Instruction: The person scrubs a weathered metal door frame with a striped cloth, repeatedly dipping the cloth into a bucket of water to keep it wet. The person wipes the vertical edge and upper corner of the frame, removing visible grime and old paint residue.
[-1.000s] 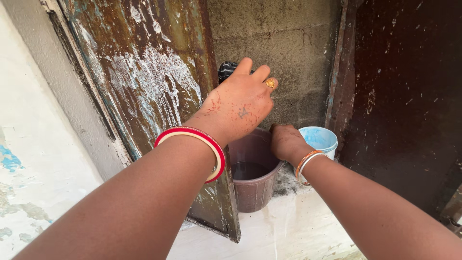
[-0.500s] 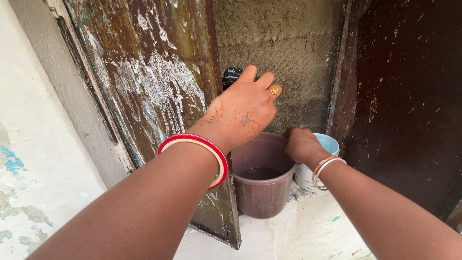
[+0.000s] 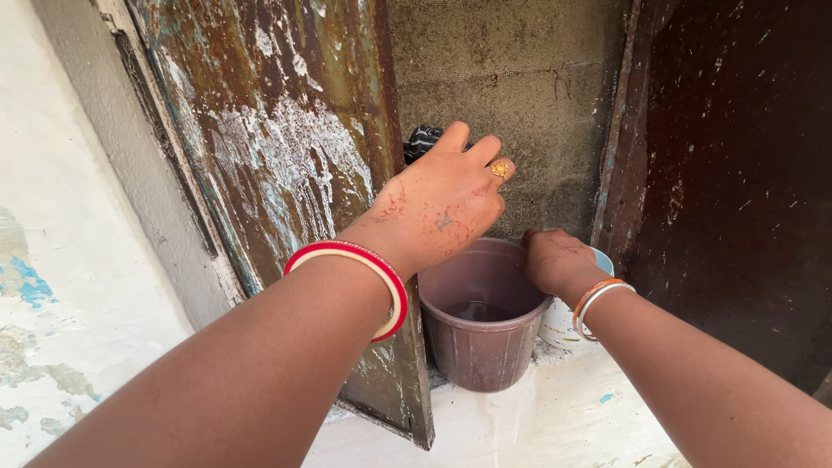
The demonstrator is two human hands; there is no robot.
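My left hand (image 3: 442, 208) reaches up to the grey concrete wall and closes over a black tap-like object (image 3: 422, 139) sticking out of it. It wears a gold ring and a red-and-white bangle. Below it a maroon plastic bucket (image 3: 481, 347) stands on the pale floor with a little water in the bottom. My right hand (image 3: 550, 260), with orange and white bangles at the wrist, grips the bucket's right rim. A light blue mug (image 3: 559, 325) sits just behind that hand, mostly hidden.
A rusty, paint-flaked metal door (image 3: 277, 156) stands open on the left, its lower corner close to the bucket. A dark brown door (image 3: 737, 173) closes off the right. A whitewashed wall (image 3: 52, 260) runs along the far left.
My right hand has shifted slightly right along the bucket rim and now covers more of the blue mug. My left hand stays on the black object.
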